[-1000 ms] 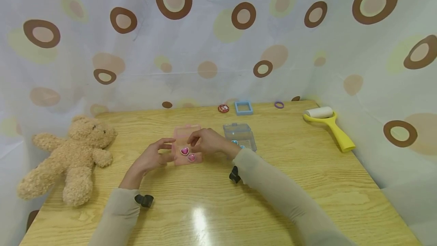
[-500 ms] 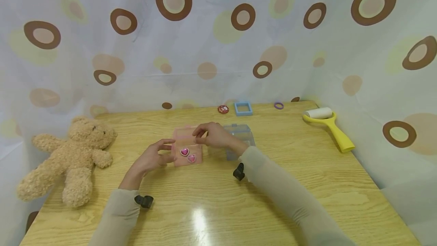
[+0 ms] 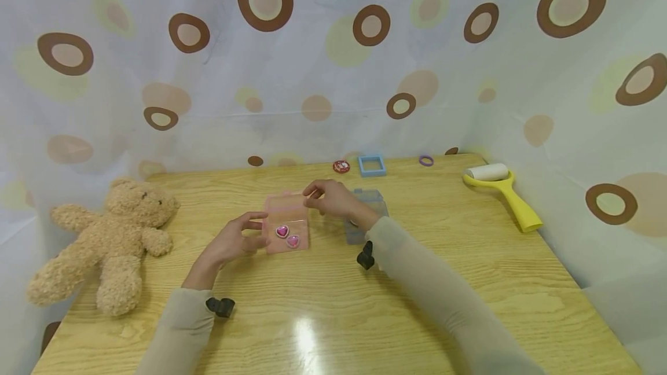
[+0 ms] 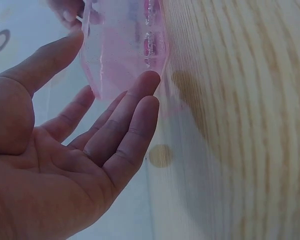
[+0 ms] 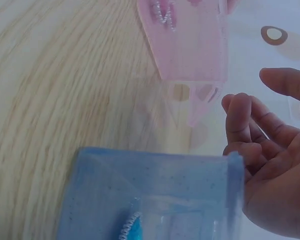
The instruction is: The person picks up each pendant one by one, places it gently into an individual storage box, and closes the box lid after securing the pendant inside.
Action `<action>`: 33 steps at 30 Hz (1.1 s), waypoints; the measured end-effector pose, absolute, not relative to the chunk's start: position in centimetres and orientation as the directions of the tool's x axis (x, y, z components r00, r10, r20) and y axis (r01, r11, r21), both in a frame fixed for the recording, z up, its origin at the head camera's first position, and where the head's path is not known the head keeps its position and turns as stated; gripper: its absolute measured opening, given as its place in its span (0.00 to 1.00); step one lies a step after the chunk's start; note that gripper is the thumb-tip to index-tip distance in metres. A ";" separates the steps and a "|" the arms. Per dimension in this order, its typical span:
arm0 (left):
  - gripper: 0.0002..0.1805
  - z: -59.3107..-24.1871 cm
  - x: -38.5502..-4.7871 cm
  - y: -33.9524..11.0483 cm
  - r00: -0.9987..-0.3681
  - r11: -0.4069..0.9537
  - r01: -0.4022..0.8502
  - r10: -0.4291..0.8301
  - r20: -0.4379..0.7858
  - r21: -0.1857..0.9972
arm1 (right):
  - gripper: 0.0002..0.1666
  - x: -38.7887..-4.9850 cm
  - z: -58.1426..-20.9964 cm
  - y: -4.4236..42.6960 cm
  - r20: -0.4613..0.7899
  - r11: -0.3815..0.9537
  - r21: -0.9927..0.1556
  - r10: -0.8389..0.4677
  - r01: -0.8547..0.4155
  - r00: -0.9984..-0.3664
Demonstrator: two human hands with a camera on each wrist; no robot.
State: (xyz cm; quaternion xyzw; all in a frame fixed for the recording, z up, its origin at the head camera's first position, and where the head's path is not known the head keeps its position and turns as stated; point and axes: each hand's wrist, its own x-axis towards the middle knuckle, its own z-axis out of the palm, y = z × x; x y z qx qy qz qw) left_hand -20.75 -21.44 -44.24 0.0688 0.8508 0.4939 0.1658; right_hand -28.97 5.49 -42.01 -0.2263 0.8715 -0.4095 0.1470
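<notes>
A clear pink hinged box [image 3: 288, 209] lies opened out on the table, with two pink heart gems, a darker heart gem [image 3: 282, 231] and a paler heart gem [image 3: 293, 241], in its near half. My left hand [image 3: 229, 245] is at the box's left side, fingers spread; whether the fingertips touch it is unclear. Over the far right corner of the box hovers my right hand [image 3: 336, 198], thumb apart from loosely bent fingers, nothing between them. Partly behind the right wrist stands an opened clear blue box [image 3: 355, 237]. A blue gem [image 5: 135, 229] with a beaded edge shows inside it.
Along the back edge lie a red round badge [image 3: 341, 166], a light blue square frame [image 3: 372, 165] and a purple ring [image 3: 426, 160]. A yellow-handled roller [image 3: 513, 198] rests at the right. A teddy bear [image 3: 117, 239] lies at the left.
My right hand has moved up and to the right, from above the pink box's middle to its far right corner. The left hand and both boxes stay in place.
</notes>
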 end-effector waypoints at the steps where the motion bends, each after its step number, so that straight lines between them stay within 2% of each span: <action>1: 0.37 -44.2 -20.8 -21.4 -0.936 0.504 -0.047 0.280 -0.214 0.863 | 0.21 -29.1 -42.2 5.5 -0.079 0.564 -0.782 -0.512 -0.265 -0.855; 12: 0.36 -44.0 -20.9 -21.3 -0.938 0.511 -0.037 0.278 -0.206 0.859 | 0.23 -29.9 -42.7 5.0 -0.145 0.585 -0.785 -0.491 -0.201 -0.859; 21: 0.36 -44.2 -20.9 -21.4 -0.935 0.505 -0.043 0.284 -0.213 0.862 | 0.23 -30.2 -43.0 4.8 -0.188 0.587 -0.789 -0.511 -0.181 -0.838; 33: 0.37 -44.3 -20.9 -21.4 -0.936 0.509 -0.046 0.278 -0.215 0.859 | 0.25 -30.2 -42.9 4.9 -0.152 0.532 -0.834 -0.479 -0.148 -0.864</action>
